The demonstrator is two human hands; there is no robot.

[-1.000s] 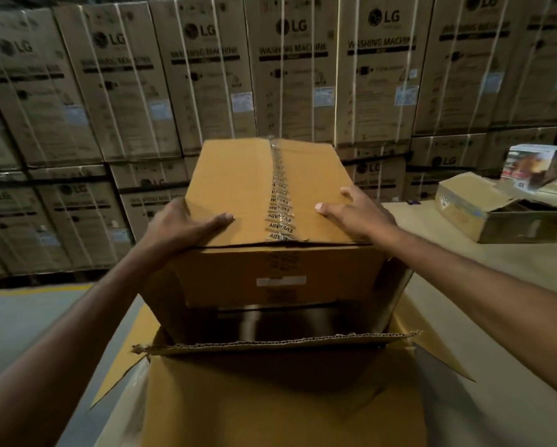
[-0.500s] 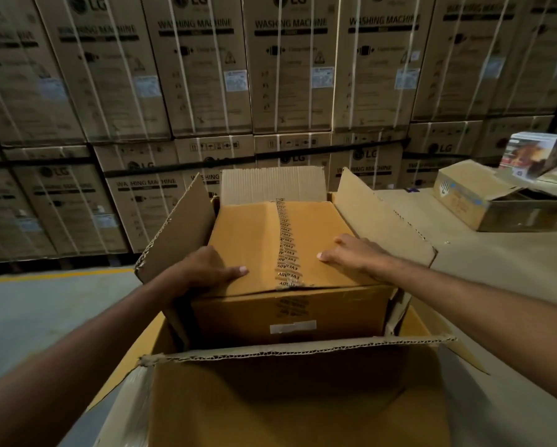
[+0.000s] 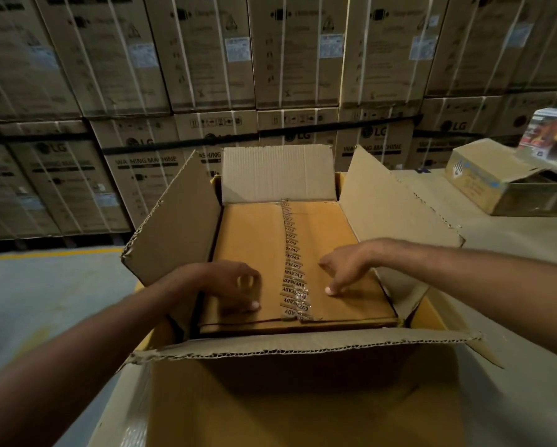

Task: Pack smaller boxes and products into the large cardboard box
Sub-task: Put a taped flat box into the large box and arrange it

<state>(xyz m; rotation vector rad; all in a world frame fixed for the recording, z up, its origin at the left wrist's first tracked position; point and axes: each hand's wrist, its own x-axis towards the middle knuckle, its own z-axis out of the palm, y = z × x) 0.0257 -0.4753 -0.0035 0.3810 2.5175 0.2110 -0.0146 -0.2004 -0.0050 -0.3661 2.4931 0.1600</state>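
The large cardboard box (image 3: 303, 398) stands on the desk (image 3: 512, 240) at its near left corner, with all four top flaps open. The left flap (image 3: 180, 227), right flap (image 3: 396, 204) and far flap (image 3: 277, 172) stand up; the near flap is folded outward toward the camera.

The smaller box (image 3: 254, 246) sits inside the large cardboard box, below the rim, and fills most of the opening. Its top face is level. A strip of printed tape (image 3: 291, 253) runs along the centre seam from the far edge to the near edge.

Left hand (image 3: 232, 285): positioned over the near left part of the smaller box's top. The fingers are bent downward and the fingertips (image 3: 254, 305) touch the cardboard. The hand is blurred. It encloses nothing.

Right hand (image 3: 345, 269): positioned over the near right part of the top, just right of the tape. The fingers point downward and one fingertip (image 3: 330, 289) presses on the surface. It grasps nothing.

The two hands are apart, one on each side of the tape.

At the desk's far right edge lies an open carton (image 3: 477, 185), with a colourful product box (image 3: 548, 137) just behind it. Strapped washing machine cartons (image 3: 206, 59) are stacked beyond the desk. The grey floor (image 3: 45, 285) shows at left.
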